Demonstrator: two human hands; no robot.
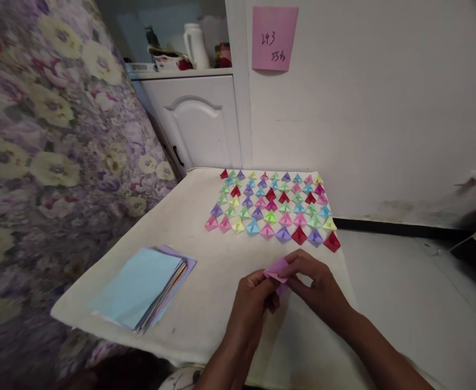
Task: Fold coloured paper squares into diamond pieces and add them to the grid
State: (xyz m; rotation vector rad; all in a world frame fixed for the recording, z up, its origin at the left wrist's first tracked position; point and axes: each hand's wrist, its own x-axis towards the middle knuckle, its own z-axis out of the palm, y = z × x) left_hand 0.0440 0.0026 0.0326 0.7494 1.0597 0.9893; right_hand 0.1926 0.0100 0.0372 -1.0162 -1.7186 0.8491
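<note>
Between my two hands, above the front right part of the table, is a small piece of folded pink-purple paper. My left hand grips it from the left and below, fingers curled. From the right, my right hand pinches its upper edge between thumb and forefinger. Fingers cover part of the paper, so its full shape is hidden. Just beyond my hands, several rows of small folded paper pieces in red, purple, pink, green, blue and yellow lie on the table.
A stack of coloured paper sheets, light blue on top, lies on the cream-covered table at left. A flowered curtain hangs on the left. Behind stand a white cabinet and a wall bearing a pink note.
</note>
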